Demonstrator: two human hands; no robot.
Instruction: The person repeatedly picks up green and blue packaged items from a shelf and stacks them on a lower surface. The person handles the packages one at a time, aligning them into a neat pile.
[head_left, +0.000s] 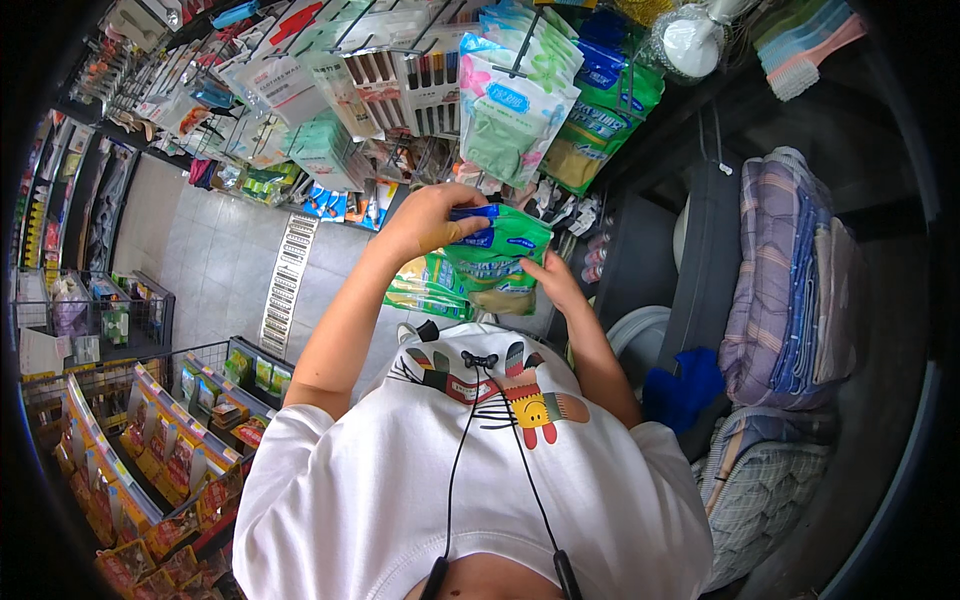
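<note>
A green plastic packet of rubber gloves (499, 259) is held up in front of my chest. My left hand (439, 220) grips its top left corner, thumb over the front. At the packet's right edge, my right hand (556, 277) pinches it with thumb and fingers. More green packets (429, 286) show just below and left of it; what supports them is hidden. Similar green glove packets (589, 135) hang from a hook at the upper right. Beside those hangs a white and pink packet with green gloves (502, 127), beyond my hands.
Hooks along the rack carry packs of chopsticks (367, 82) and other packaged goods. Right of me, folded quilts (780, 285) lie on dark shelving near a white basin (641, 330). Bins of snack packets (161, 442) stand at the left. A drain grate (289, 277) crosses the tiled floor.
</note>
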